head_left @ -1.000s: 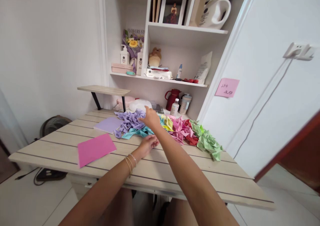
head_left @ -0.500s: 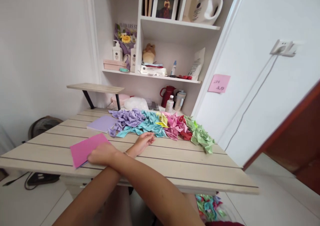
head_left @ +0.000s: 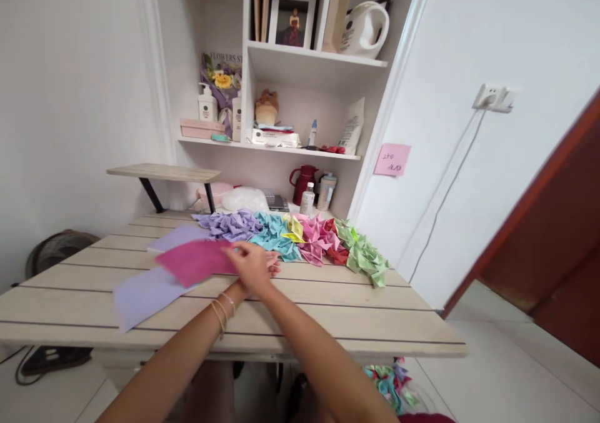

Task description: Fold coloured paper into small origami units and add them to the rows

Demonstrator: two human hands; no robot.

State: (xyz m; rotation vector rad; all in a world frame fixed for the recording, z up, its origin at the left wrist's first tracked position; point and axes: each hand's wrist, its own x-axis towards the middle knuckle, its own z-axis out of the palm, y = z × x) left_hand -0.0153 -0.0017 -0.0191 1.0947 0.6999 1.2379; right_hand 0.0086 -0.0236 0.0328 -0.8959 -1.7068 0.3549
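Note:
A magenta paper sheet [head_left: 192, 262], slightly blurred, is raised off the table with its right corner pinched in my right hand [head_left: 253, 265]. Below it lies a lilac sheet [head_left: 143, 298]; another lilac pad of paper [head_left: 175, 237] lies behind. My right forearm crosses in front of my left hand [head_left: 273, 264], which rests on the table, bracelets on the wrist. Its visible fingers are curled together, and what they hold, if anything, is hidden. Just beyond my hands spread folded paper pieces: purple [head_left: 232, 224], turquoise [head_left: 276, 235], yellow [head_left: 293, 228], pink [head_left: 313, 238], red [head_left: 338, 254] and green [head_left: 365, 254].
A small raised wooden shelf [head_left: 164, 172] stands at the table's back left. Along the back are a clear bottle [head_left: 307, 199], a red jug [head_left: 304, 184] and a tumbler [head_left: 326, 192]. More folded paper [head_left: 391, 385] lies below the table's right front edge.
My right hand went from the folded pieces to the magenta sheet at the left, then lifted it back towards my left hand, uncovering the lilac sheet. The left hand stayed nearly still.

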